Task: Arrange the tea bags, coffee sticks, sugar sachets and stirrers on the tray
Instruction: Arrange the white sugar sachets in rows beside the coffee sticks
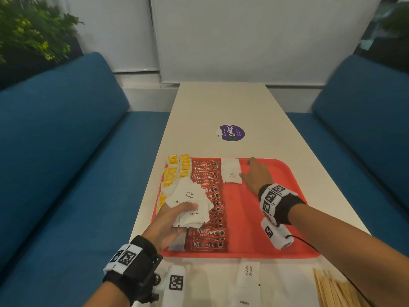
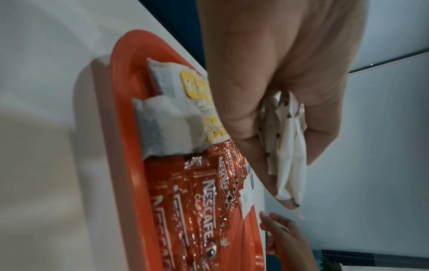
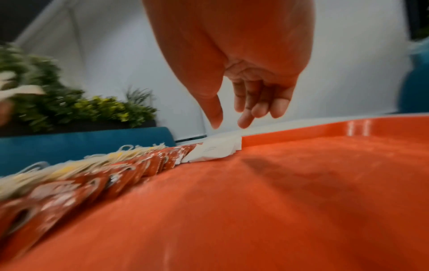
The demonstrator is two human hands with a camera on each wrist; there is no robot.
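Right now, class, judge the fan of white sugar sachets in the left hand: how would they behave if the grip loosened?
The sugar sachets look thin, flat and light, so they would probably slide apart; the left hand already holds them splayed. In the left wrist view their edges bend, suggesting floppy paper, unlikely to roll.

The red tray (image 1: 265,218) lies flat on the table. Along its left edge sit yellow-tagged tea bags (image 1: 177,167); just right of them, a column of overlapping red coffee sticks (image 1: 208,196) (marked Nescafe). At the tray's far edge, a few white sugar sachets (image 1: 231,172) overlap. More sachets (image 1: 247,273) and wooden stirrers (image 1: 332,289) lie off the tray's near edge.
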